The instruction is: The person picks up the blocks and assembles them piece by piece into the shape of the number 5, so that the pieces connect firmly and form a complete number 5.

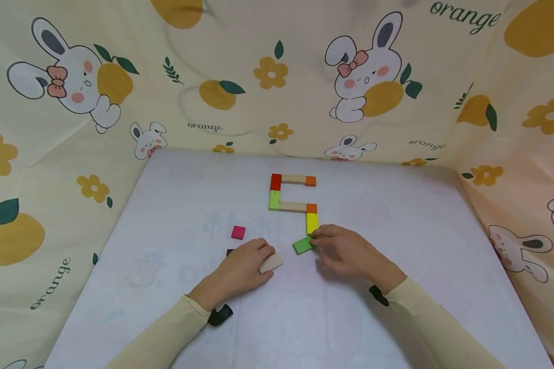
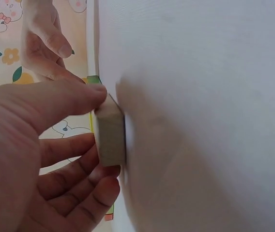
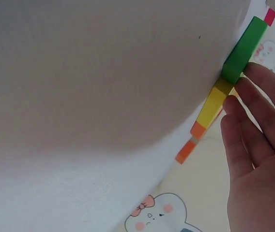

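My left hand [image 1: 242, 264] pinches a plain wooden block [image 1: 271, 263] between thumb and fingers. In the left wrist view that block [image 2: 111, 135] stands against the white tabletop. At the end of a yellow block [image 1: 312, 223], a green block [image 1: 303, 245] lies at a slant. The fingertips of my right hand [image 1: 353, 253] touch the green block's right end. In the right wrist view, those fingers stretch toward the green block [image 3: 245, 50] and the thumb stays apart from it. Left of the hands lies a pink-red block [image 1: 238, 232]. A dark piece [image 1: 230, 252] is partly covered by my left hand.
Beyond the hands, a bent line of blocks runs on from the yellow one: orange [image 1: 311, 208], plain wood [image 1: 293, 206], light green [image 1: 274, 200], red [image 1: 275, 182], plain wood [image 1: 293, 179] and orange [image 1: 311, 181]. Printed cloth walls [image 1: 304, 107] border the white table [image 1: 189, 189].
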`<state>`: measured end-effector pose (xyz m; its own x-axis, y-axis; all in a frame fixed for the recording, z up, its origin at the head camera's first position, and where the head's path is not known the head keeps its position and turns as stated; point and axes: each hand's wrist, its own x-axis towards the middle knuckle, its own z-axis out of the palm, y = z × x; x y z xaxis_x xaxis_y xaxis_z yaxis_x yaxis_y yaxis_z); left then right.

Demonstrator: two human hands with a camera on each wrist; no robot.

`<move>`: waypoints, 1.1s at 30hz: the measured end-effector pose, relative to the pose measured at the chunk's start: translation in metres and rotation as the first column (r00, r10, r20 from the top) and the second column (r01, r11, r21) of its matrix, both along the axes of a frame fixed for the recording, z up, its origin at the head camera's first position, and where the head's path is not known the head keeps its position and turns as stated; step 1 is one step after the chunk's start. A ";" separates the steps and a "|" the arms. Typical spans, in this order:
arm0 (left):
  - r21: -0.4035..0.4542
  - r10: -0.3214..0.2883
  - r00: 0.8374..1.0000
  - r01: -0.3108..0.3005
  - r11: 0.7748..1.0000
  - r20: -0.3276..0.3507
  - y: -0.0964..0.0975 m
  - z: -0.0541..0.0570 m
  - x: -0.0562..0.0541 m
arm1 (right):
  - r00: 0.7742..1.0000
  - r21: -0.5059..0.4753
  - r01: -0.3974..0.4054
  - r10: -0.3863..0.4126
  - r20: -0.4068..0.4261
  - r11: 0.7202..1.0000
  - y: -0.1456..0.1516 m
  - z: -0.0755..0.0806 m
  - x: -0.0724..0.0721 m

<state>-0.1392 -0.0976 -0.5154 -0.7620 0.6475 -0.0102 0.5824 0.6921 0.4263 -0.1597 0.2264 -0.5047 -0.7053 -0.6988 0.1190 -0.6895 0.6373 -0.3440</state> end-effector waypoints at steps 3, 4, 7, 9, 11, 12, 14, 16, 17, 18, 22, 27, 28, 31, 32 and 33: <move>0.001 0.002 1.000 -0.002 1.000 0.012 0.001 0.001 0.000 | 1.000 -0.006 0.001 -0.001 0.007 1.000 0.000 0.000 0.000; -0.001 0.000 1.000 0.000 1.000 0.012 0.001 0.001 -0.001 | 1.000 -0.008 0.002 -0.002 0.009 1.000 0.000 0.000 0.000; -0.003 -0.007 1.000 0.007 1.000 0.010 0.002 0.002 -0.002 | 1.000 -0.010 0.008 -0.008 0.019 1.000 0.001 0.000 0.000; -0.010 -0.014 1.000 0.014 1.000 0.007 0.003 0.003 -0.004 | 1.000 -0.007 0.014 -0.014 0.026 1.000 0.001 0.000 0.000; -0.010 -0.019 1.000 0.019 1.000 0.010 0.004 0.004 -0.005 | 0.999 0.000 0.020 -0.020 0.035 1.000 0.001 0.000 0.000; -0.010 -0.022 1.000 0.022 1.000 0.011 0.005 0.005 -0.006 | 0.999 0.002 0.021 -0.021 0.037 1.000 0.001 0.000 0.001; -0.012 -0.031 1.000 0.031 0.999 0.007 0.005 0.007 -0.009 | 0.999 0.005 0.023 -0.023 0.041 1.000 0.001 0.001 0.001; -0.015 -0.041 0.999 0.041 0.999 0.005 0.006 0.009 -0.012 | 0.999 0.009 0.025 -0.026 0.043 1.000 0.000 0.001 0.001; -0.015 -0.047 0.999 0.047 0.999 0.005 0.007 0.010 -0.013 | 0.999 0.011 0.027 -0.027 0.043 1.000 0.000 0.002 0.001; -0.018 -0.053 0.999 0.053 0.998 0.005 0.008 0.011 -0.015 | 0.999 0.013 0.029 -0.029 0.043 1.000 0.000 0.001 0.001; -0.018 -0.079 0.997 0.079 0.997 0.005 0.012 0.011 -0.022 | 0.998 0.015 0.037 -0.037 0.044 0.999 0.001 0.000 0.001; -0.015 -0.109 0.994 0.109 0.994 -0.001 0.019 0.010 -0.030 | 0.999 0.001 0.034 -0.034 0.034 0.999 0.002 -0.002 0.002; -0.015 -0.114 0.993 0.114 0.993 0.000 0.020 0.010 -0.031 | 0.999 -0.002 0.033 -0.033 0.033 0.999 0.002 -0.002 0.002; -0.018 -0.127 0.992 0.127 0.992 0.002 0.023 0.009 -0.034 | 0.999 -0.006 0.028 -0.027 0.025 1.000 0.002 -0.002 0.002; -0.016 -0.129 0.992 0.129 0.992 0.004 0.024 0.010 -0.035 | 0.999 -0.006 0.026 -0.026 0.021 1.000 0.002 -0.002 0.003; -0.014 -0.131 0.991 0.131 0.991 0.003 0.025 0.010 -0.035 | 1.000 -0.005 0.024 -0.024 0.019 1.000 0.001 -0.002 0.003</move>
<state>-0.1742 -0.0724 -0.5059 -0.6703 0.7418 -0.0218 0.6676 0.6156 0.4187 -0.1571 0.2279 -0.5063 -0.7238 -0.6813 0.1090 -0.6676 0.6515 -0.3604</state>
